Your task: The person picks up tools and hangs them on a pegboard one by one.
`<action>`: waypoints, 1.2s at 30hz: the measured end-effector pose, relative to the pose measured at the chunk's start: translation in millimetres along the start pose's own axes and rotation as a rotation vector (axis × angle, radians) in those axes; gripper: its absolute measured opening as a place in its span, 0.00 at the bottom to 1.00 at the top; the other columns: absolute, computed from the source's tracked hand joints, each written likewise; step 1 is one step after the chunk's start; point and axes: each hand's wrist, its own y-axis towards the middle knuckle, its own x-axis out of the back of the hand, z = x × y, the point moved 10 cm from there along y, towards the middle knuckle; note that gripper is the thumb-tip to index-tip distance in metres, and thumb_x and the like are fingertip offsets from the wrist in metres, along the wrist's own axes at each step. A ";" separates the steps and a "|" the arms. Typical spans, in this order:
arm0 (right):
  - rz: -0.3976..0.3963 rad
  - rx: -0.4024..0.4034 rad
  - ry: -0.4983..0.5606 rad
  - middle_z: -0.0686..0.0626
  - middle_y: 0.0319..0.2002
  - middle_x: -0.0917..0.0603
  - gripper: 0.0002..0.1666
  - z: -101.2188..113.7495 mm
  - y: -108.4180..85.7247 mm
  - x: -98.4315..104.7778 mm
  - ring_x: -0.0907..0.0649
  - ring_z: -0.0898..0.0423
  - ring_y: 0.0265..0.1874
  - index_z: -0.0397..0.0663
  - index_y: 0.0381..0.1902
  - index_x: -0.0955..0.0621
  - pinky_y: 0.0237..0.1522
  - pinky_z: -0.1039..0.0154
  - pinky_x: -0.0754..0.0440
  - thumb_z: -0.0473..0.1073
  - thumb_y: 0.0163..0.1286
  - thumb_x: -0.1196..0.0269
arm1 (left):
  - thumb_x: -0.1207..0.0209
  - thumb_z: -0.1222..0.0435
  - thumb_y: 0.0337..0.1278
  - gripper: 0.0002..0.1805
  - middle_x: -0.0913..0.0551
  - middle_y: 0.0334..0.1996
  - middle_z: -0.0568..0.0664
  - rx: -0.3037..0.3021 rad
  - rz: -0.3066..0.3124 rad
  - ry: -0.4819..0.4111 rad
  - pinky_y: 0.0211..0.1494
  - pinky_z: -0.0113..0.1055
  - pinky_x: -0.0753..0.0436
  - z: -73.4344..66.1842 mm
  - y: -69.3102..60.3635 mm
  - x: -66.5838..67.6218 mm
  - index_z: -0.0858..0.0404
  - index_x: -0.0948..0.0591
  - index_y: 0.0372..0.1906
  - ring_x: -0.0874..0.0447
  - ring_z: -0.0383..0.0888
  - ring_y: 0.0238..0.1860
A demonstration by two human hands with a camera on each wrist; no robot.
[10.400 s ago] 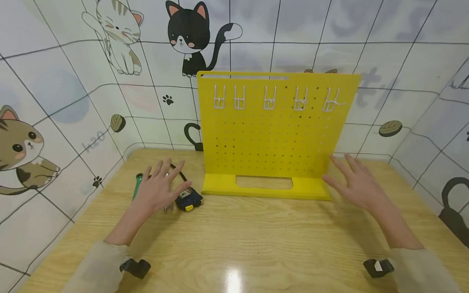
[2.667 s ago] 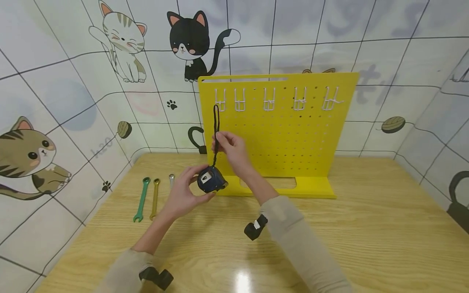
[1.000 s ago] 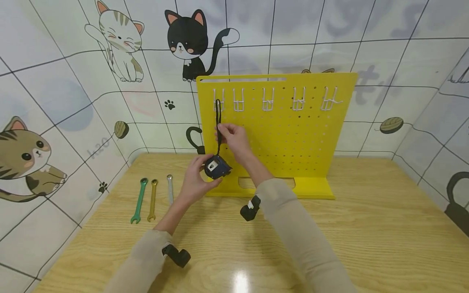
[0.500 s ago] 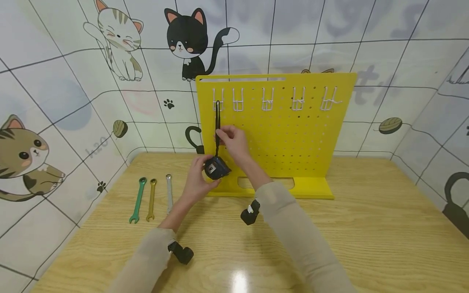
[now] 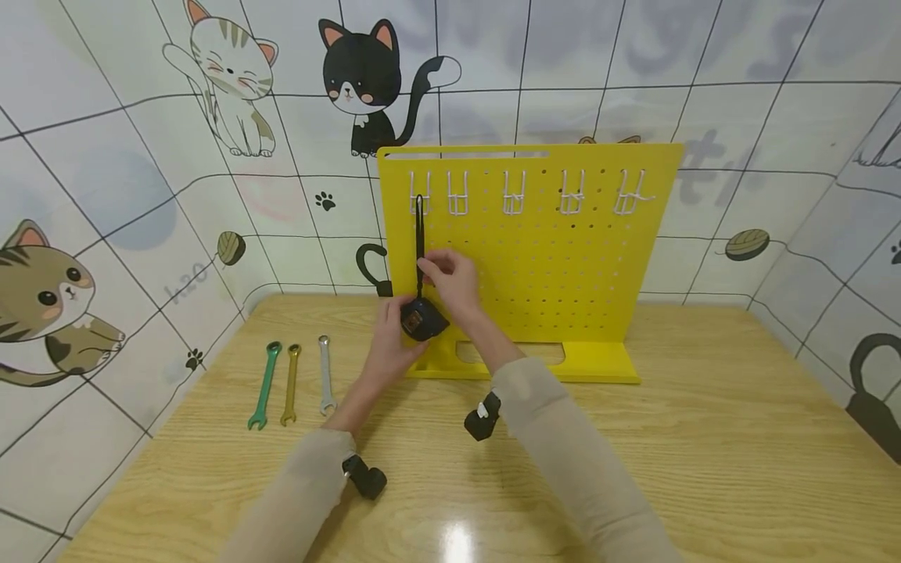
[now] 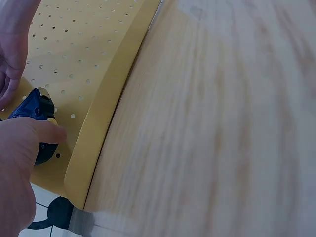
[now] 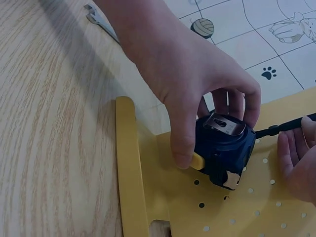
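Tape measure [image 5: 425,319] gripped, strap [image 5: 420,234] pinched, before a yellow pegboard [image 5: 542,270]

Nearest are two beige sleeves [image 5: 292,496], each with a small black device [image 5: 366,477] at the wrist, over a wood-grain table [image 5: 450,461]. Farther in, to the left, lie three wrenches side by side: green [image 5: 264,385], gold [image 5: 291,385] and silver [image 5: 325,375]. The left hand [image 5: 389,344] grasps the dark blue case of the tape measure, its thumb at the yellow button [image 7: 197,161]. Up and to the right of the case, the right hand [image 5: 456,283] pinches the black strap between thumb and fingers. The tape measure is held above the tabletop, in front of the board's lower left part. The strap rises to the leftmost of five white hooks [image 5: 514,191]; whether its loop is over that hook cannot be told. Behind stands a wall [image 5: 535,109] printed with cartoon cats.
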 end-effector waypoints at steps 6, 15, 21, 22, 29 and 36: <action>-0.009 0.013 0.035 0.41 0.39 0.15 0.11 -3.0 -1.2 3.6 0.15 0.44 0.39 0.32 0.46 0.16 0.47 0.55 0.14 0.37 0.72 0.34 | 0.24 0.78 0.41 0.44 0.36 0.60 0.63 0.036 0.017 0.033 0.72 0.47 0.31 0.6 2.5 -3.7 0.70 0.36 0.66 0.34 0.57 0.64; 0.023 -0.034 0.070 0.42 0.41 0.15 0.11 -9.6 -7.4 5.1 0.15 0.48 0.40 0.33 0.47 0.17 0.49 0.55 0.14 0.36 0.72 0.35 | 0.25 0.77 0.43 0.44 0.37 0.60 0.64 0.098 0.036 -0.036 0.72 0.48 0.32 7.4 2.0 -6.9 0.70 0.38 0.66 0.35 0.58 0.64; 0.042 -0.034 0.111 0.41 0.43 0.16 0.13 -10.7 -9.1 9.4 0.16 0.44 0.43 0.31 0.50 0.18 0.51 0.51 0.15 0.36 0.73 0.36 | 0.26 0.77 0.46 0.43 0.37 0.60 0.65 0.135 0.043 -0.139 0.65 0.51 0.25 9.5 1.0 -6.0 0.71 0.38 0.67 0.31 0.60 0.61; 0.048 -0.035 0.108 0.41 0.44 0.16 0.13 -10.6 -9.7 10.3 0.16 0.44 0.44 0.32 0.51 0.18 0.51 0.52 0.15 0.36 0.73 0.36 | 0.27 0.77 0.47 0.43 0.37 0.60 0.66 0.140 0.044 -0.157 0.63 0.52 0.23 9.1 0.5 -5.4 0.71 0.38 0.67 0.30 0.60 0.60; 0.101 -0.051 0.097 0.39 0.47 0.17 0.16 -11.1 -15.5 12.4 0.17 0.41 0.49 0.32 0.54 0.20 0.52 0.53 0.16 0.37 0.74 0.37 | 0.27 0.72 0.52 0.40 0.33 0.58 0.67 0.137 0.026 -0.218 0.56 0.57 0.20 3.3 -4.8 4.3 0.73 0.36 0.67 0.31 0.63 0.56; 0.137 -0.055 0.105 0.38 0.51 0.17 0.18 -10.7 -21.9 15.2 0.17 0.44 0.47 0.33 0.57 0.22 0.53 0.50 0.16 0.38 0.74 0.37 | 0.28 0.71 0.54 0.36 0.31 0.58 0.66 0.167 0.031 -0.233 0.55 0.57 0.20 2.1 -8.8 12.3 0.74 0.34 0.65 0.30 0.66 0.56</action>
